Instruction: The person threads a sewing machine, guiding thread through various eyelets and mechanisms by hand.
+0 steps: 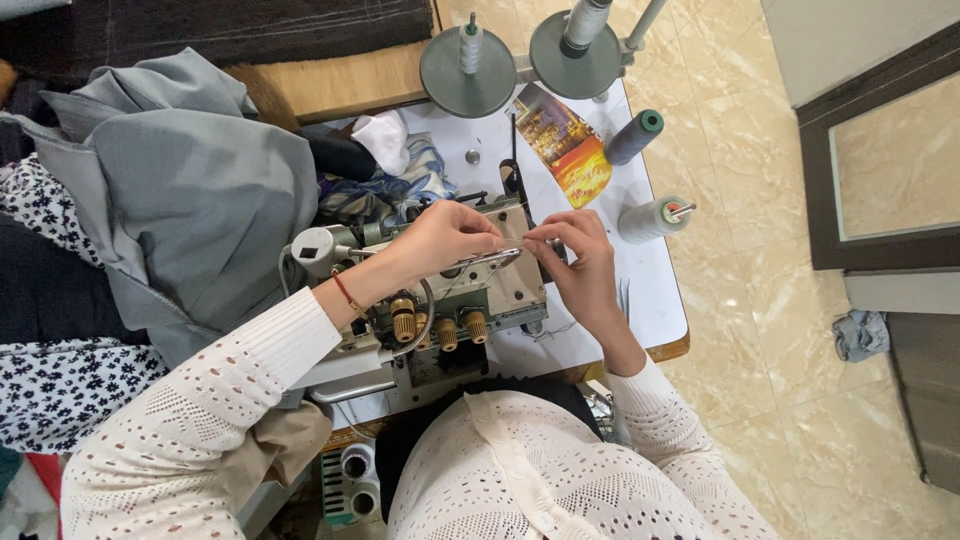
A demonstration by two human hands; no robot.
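Metal tweezers [497,257] are pinched closed in the left hand [440,240]; the right hand [578,255], at 3 o'clock, pinches thread. Thread could slip at the overlock machine [450,300] if tension is lost.

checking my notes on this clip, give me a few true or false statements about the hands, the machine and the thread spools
1. Both hands meet over the sewing machine. True: the left hand and right hand are fingertip to fingertip above it.
2. The left hand grips long-bladed scissors. False: it pinches a thin metal tool, likely tweezers.
3. A red bracelet is on the left wrist. True.
4. The grey fabric lies to the person's right. False: it is piled at the left.
5. The teal spool stands on a spool holder. False: it lies on the white tabletop.
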